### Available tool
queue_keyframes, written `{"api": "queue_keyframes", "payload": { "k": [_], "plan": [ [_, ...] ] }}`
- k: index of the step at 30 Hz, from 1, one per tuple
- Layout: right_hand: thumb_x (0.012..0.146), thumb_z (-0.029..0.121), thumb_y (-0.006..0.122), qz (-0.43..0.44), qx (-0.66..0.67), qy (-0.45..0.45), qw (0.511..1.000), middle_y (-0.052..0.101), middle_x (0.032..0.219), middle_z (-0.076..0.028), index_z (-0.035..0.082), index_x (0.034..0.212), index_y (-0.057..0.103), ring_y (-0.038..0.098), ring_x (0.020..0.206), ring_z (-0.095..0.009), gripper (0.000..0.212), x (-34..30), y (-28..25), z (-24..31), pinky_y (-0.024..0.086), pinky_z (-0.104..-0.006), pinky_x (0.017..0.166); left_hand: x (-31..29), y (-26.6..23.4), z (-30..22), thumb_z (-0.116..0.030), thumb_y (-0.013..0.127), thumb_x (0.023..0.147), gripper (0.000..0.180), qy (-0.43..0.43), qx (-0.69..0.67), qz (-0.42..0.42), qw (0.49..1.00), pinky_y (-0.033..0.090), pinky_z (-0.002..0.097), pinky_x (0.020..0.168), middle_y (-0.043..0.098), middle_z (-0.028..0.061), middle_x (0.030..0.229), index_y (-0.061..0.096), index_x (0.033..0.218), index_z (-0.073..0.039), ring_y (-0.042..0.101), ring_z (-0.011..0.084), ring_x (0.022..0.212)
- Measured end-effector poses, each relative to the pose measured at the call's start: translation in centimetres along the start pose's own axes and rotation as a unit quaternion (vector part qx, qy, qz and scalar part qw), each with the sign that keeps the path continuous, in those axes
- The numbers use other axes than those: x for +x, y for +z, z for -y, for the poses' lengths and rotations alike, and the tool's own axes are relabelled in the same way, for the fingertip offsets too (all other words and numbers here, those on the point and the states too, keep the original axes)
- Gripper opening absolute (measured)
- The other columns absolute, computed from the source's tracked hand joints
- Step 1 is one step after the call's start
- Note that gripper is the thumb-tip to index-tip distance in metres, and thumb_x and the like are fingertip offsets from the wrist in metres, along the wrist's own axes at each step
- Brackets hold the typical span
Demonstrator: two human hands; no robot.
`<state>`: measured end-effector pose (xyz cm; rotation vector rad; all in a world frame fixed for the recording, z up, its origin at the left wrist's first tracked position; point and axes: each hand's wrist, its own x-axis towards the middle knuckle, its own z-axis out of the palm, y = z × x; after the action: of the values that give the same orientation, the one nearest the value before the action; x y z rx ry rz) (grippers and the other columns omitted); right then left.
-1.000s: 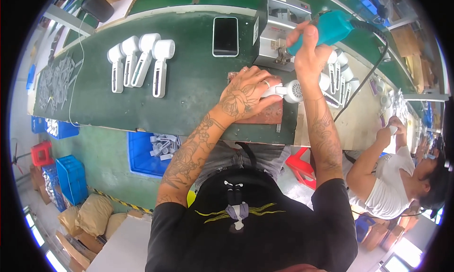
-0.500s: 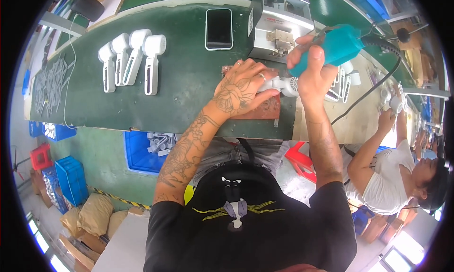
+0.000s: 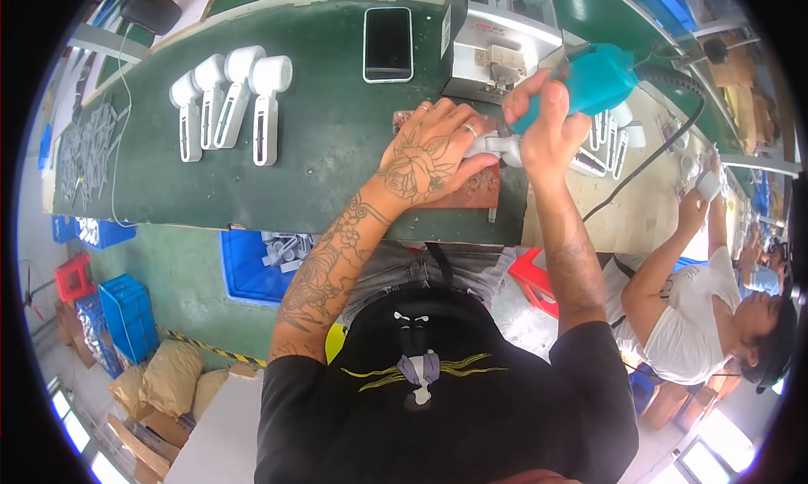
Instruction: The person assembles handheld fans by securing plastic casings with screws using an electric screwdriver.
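Note:
My left hand point(image 3: 429, 153) is closed over a small white handheld fan point(image 3: 497, 147), pressing it down on a reddish-brown pad point(image 3: 471, 193) on the bench. Only the fan's neck and part of its round head show beside my thumb. In my right hand point(image 3: 549, 130) is a teal corded power tool point(image 3: 599, 80), gripped around its body just above the fan's head. My fingers hide the tool's working end, so I cannot tell whether it touches the fan.
Several white fans point(image 3: 266, 105) lie on the green bench point(image 3: 328, 147) at left, near loose grey strips point(image 3: 88, 156). A phone point(image 3: 388, 45) and a grey metal machine point(image 3: 503, 38) stand beyond my hands. More fans point(image 3: 596, 156) lie right; the tool's cable point(image 3: 652, 162) crosses there. A co-worker point(image 3: 686, 316) sits at right.
My right hand and the tool have shifted slightly left, and the fan's head is now more covered. My left hand keeps its hold. The co-worker's hands have moved a white part.

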<state>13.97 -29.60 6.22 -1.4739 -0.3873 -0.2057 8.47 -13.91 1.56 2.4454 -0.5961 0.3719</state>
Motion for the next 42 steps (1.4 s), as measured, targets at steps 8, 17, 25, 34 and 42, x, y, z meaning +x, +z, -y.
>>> {"api": "queue_keyframes", "payload": {
  "k": [8,17,25,34,42],
  "plan": [
    [0.105,0.035,0.057,-0.049,0.006,-0.04,0.998,0.061,0.067,-0.005,-0.003,0.099,0.063,0.058,0.06,-0.013,0.038,2.4,0.3,1.0,0.045,-0.027,0.056,0.2,-1.0,-0.3,-0.04,0.06,0.096,0.042,-0.019,-0.032,0.024,0.999,0.043,0.0499,0.105,0.062,0.0096,0.113,0.066,0.124,-0.008,0.057,0.0292,0.111],
    [0.107,0.043,0.052,-0.038,-0.069,-0.121,0.99,0.061,0.07,-0.005,-0.001,0.098,0.06,0.06,0.064,-0.014,0.045,5.5,1.1,-1.0,0.046,-0.0285,0.061,-0.1,-0.3,-0.1,-0.026,0.06,0.094,0.034,-0.004,-0.045,-0.015,0.999,0.047,0.0472,0.097,0.064,0.0083,0.111,0.066,0.127,-0.017,0.059,0.0309,0.106],
    [0.104,0.048,0.056,-0.046,-0.05,-0.002,0.998,0.06,0.072,-0.007,-0.002,0.098,0.061,0.058,0.063,-0.016,0.05,2.3,1.1,2.5,0.047,-0.0322,0.059,-0.6,-0.3,0.1,-0.027,0.06,0.094,0.035,-0.024,-0.031,-0.002,0.999,0.046,0.0441,0.097,0.063,0.007,0.112,0.068,0.127,-0.016,0.057,0.0285,0.106],
    [0.101,0.051,0.059,0.007,0.008,-0.005,1.0,0.055,0.071,-0.008,-0.008,0.108,0.055,0.056,0.062,-0.02,0.06,-1.6,-1.0,2.3,0.047,-0.0341,0.059,-0.3,-0.6,-0.1,-0.035,0.056,0.097,0.04,-0.037,-0.061,0.034,0.997,0.04,0.0515,0.109,0.063,0.0094,0.119,0.068,0.129,-0.013,0.055,0.0304,0.116],
    [0.103,0.049,0.057,0.016,0.008,-0.008,1.0,0.055,0.072,-0.009,-0.003,0.099,0.052,0.056,0.062,-0.02,0.053,-2.4,-1.0,0.9,0.047,-0.0341,0.059,-0.2,-0.6,-0.3,-0.035,0.058,0.096,0.04,-0.043,-0.051,0.048,0.997,0.04,0.0511,0.109,0.062,0.0086,0.123,0.068,0.127,-0.012,0.055,0.0301,0.117]
  ]
}}
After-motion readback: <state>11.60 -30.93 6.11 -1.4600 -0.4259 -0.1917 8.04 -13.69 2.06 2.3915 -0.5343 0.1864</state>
